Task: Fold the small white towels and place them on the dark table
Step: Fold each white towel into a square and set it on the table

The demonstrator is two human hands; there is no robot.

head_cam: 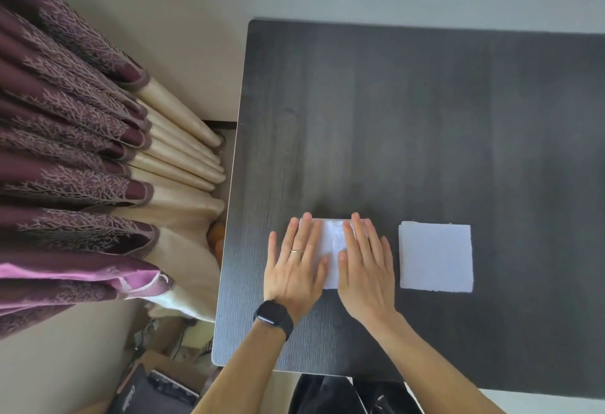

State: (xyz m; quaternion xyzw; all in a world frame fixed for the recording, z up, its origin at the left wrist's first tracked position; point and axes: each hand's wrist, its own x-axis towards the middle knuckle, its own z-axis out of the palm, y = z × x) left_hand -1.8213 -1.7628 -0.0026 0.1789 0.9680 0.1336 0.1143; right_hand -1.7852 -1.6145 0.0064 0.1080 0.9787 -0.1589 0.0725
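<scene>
A small white towel [333,243], folded, lies near the front of the dark table [409,118]. My left hand [296,263] presses flat on its left part with straight fingers. My right hand [366,266] presses flat on its right part, fingers also straight. Only a strip of this towel shows between the two hands. A second white towel [436,257], folded into a neat square, lies on the table just to the right of my right hand, apart from it.
Purple and cream curtains [82,151] hang close to the table's left edge. Boxes and cables [157,381] sit on the floor below the table's front left corner. The table's front edge runs just under my forearms.
</scene>
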